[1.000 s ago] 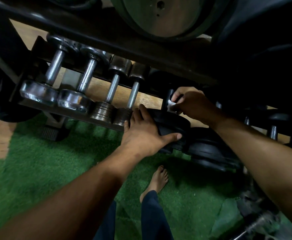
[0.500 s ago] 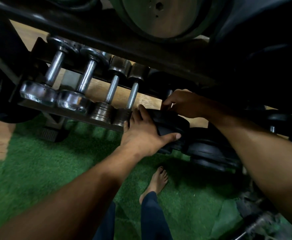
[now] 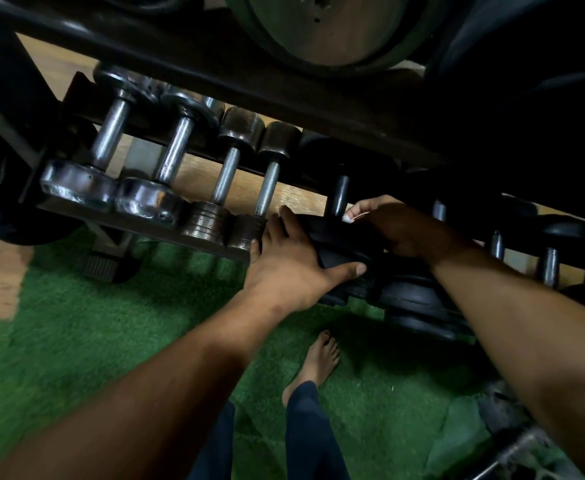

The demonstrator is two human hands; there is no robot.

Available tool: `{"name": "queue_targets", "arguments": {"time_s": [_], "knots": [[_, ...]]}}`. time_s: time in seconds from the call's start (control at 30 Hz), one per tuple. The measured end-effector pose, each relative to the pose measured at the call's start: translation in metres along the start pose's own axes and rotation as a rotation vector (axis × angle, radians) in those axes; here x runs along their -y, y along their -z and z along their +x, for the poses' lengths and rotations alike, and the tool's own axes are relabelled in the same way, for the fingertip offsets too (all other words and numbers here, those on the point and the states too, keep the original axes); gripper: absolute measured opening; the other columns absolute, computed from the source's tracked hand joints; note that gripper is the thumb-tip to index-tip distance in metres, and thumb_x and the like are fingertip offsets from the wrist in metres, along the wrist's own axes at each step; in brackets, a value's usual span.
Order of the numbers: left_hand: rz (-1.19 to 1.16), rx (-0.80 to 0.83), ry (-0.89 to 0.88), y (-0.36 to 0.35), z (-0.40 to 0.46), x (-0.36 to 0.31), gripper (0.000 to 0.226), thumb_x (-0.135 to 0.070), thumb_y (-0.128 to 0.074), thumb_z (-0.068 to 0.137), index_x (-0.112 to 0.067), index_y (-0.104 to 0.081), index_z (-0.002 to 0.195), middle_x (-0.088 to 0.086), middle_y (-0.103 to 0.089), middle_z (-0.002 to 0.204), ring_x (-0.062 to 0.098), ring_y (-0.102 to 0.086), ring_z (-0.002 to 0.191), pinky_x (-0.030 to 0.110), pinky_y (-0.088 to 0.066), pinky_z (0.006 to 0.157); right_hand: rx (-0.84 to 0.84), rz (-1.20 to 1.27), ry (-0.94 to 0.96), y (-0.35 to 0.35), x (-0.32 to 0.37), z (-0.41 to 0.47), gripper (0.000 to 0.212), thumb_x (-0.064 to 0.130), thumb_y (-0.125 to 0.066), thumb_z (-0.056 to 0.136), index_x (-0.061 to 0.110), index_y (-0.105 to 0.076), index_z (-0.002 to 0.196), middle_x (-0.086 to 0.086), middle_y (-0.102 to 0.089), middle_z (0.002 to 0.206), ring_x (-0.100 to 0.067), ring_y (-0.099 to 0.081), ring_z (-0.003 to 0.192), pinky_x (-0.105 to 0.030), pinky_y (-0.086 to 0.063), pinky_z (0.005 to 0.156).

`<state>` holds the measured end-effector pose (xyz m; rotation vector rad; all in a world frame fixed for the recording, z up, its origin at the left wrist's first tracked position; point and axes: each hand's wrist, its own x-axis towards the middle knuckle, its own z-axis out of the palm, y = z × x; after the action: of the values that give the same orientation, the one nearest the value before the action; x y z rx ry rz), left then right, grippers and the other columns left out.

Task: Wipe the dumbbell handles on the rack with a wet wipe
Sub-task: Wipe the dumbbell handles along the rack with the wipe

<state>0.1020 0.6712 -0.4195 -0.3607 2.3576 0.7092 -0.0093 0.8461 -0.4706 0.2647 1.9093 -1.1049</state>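
A black dumbbell (image 3: 348, 244) lies on the low rack (image 3: 128, 226), its dark handle (image 3: 339, 195) pointing away from me. My left hand (image 3: 291, 268) presses flat on its near head, thumb stretched to the right. My right hand (image 3: 398, 226) is closed at the near end of the handle, and a small white bit of the wet wipe (image 3: 347, 218) shows at its fingertips. Most of the wipe is hidden inside the hand. Left of it lie several metal dumbbells with silver knurled handles (image 3: 267, 188).
More dark dumbbells (image 3: 549, 261) line the rack to the right, behind my right forearm. An upper rail with a large weight plate (image 3: 336, 26) overhangs the rack. Green turf (image 3: 76, 341) covers the floor, where my bare foot (image 3: 319, 362) stands.
My right hand slid back along the black dumbbell's handle toward its near end, uncovering the upper handle. The left hand stayed on the dumbbell head.
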Motion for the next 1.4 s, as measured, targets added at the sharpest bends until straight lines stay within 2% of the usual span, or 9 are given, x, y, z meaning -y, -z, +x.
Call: {"name": "queue_targets", "arguments": {"time_s": [0.13, 0.27, 0.53, 0.77, 0.93, 1.03, 1.13, 1.27, 1.4], "knots": [[0.015, 0.012, 0.002, 0.0, 0.0, 0.0, 0.149, -0.097, -0.054, 0.062, -0.004, 0.011, 0.159, 0.018, -0.005, 0.167, 0.036, -0.013, 0.154, 0.052, -0.02, 0.124, 0.091, 0.138, -0.085, 0.001, 0.004, 0.008, 0.017, -0.007, -0.053, 0.094, 0.006, -0.063, 0.097, -0.001, -0.061, 0.078, -0.001, -0.06, 0.05, -0.015, -0.046, 0.046], [0.022, -0.005, -0.003, -0.002, 0.001, 0.002, 0.15, -0.099, -0.052, 0.061, -0.004, 0.01, 0.159, 0.019, -0.005, 0.167, 0.037, -0.014, 0.154, 0.053, -0.022, 0.123, 0.118, 0.352, -0.1, -0.002, 0.007, 0.015, 0.031, -0.014, -0.044, 0.091, 0.005, -0.065, 0.103, -0.008, -0.068, 0.084, -0.01, -0.067, 0.068, -0.016, -0.054, 0.059], [0.015, -0.007, 0.001, -0.001, -0.001, 0.0, 0.149, -0.097, -0.054, 0.063, -0.004, 0.011, 0.159, 0.018, -0.003, 0.168, 0.035, -0.012, 0.155, 0.052, -0.019, 0.125, -0.282, 0.796, -0.077, -0.012, 0.007, 0.034, 0.025, -0.02, -0.049, 0.089, 0.002, -0.06, 0.097, -0.012, -0.062, 0.082, -0.018, -0.064, 0.076, -0.021, -0.057, 0.06], [0.019, 0.007, 0.017, 0.003, -0.004, -0.002, 0.148, -0.098, -0.053, 0.063, -0.006, 0.009, 0.16, 0.017, -0.005, 0.168, 0.035, -0.013, 0.155, 0.053, -0.018, 0.124, -0.357, 0.68, 0.025, -0.003, 0.01, 0.015, 0.022, -0.016, -0.059, 0.086, 0.004, -0.068, 0.084, -0.011, -0.065, 0.067, -0.012, -0.064, 0.057, -0.018, -0.056, 0.063], [0.008, 0.016, 0.038, 0.006, -0.005, -0.005, 0.147, -0.096, -0.056, 0.063, -0.007, 0.009, 0.16, 0.015, -0.008, 0.167, 0.034, -0.016, 0.154, 0.052, -0.019, 0.124, -0.256, 0.667, 0.131, 0.006, 0.02, -0.003, 0.016, -0.009, -0.062, 0.088, 0.002, -0.072, 0.094, -0.013, -0.07, 0.079, -0.014, -0.068, 0.072, -0.015, -0.053, 0.066], [-0.003, 0.033, 0.053, 0.008, -0.007, -0.006, 0.146, -0.095, -0.057, 0.063, -0.009, 0.01, 0.161, 0.014, -0.006, 0.168, 0.034, -0.015, 0.154, 0.051, -0.018, 0.125, -0.214, 0.67, 0.18, 0.011, 0.023, -0.007, 0.022, -0.006, -0.062, 0.09, -0.002, -0.07, 0.11, -0.015, -0.071, 0.104, -0.017, -0.068, 0.093, -0.019, -0.054, 0.076], [-0.004, 0.037, 0.051, 0.01, -0.008, -0.007, 0.144, -0.094, -0.057, 0.065, -0.01, 0.011, 0.16, 0.014, -0.005, 0.168, 0.034, -0.016, 0.154, 0.052, -0.018, 0.125, -0.166, 0.479, 0.224, 0.014, 0.02, -0.019, 0.03, -0.004, -0.06, 0.091, 0.0, -0.068, 0.12, -0.007, -0.069, 0.099, -0.011, -0.064, 0.087, -0.022, -0.051, 0.08], [0.002, 0.019, 0.047, 0.006, -0.009, -0.004, 0.145, -0.095, -0.057, 0.064, -0.01, 0.01, 0.161, 0.014, -0.008, 0.168, 0.034, -0.017, 0.154, 0.051, -0.019, 0.124, -0.271, 0.409, 0.279, 0.01, 0.006, -0.033, 0.026, 0.005, -0.075, 0.075, 0.001, -0.076, 0.101, -0.017, -0.076, 0.095, -0.023, -0.071, 0.087, -0.034, -0.056, 0.082], [-0.02, 0.035, 0.037, 0.008, -0.009, -0.001, 0.145, -0.097, -0.054, 0.063, -0.012, 0.012, 0.161, 0.014, -0.005, 0.169, 0.036, -0.015, 0.154, 0.054, -0.022, 0.123, -0.335, 0.343, 0.243, 0.001, -0.003, -0.047, 0.021, 0.016, -0.086, 0.075, 0.004, -0.079, 0.091, -0.014, -0.077, 0.093, -0.02, -0.073, 0.093, -0.031, -0.057, 0.088]]}}
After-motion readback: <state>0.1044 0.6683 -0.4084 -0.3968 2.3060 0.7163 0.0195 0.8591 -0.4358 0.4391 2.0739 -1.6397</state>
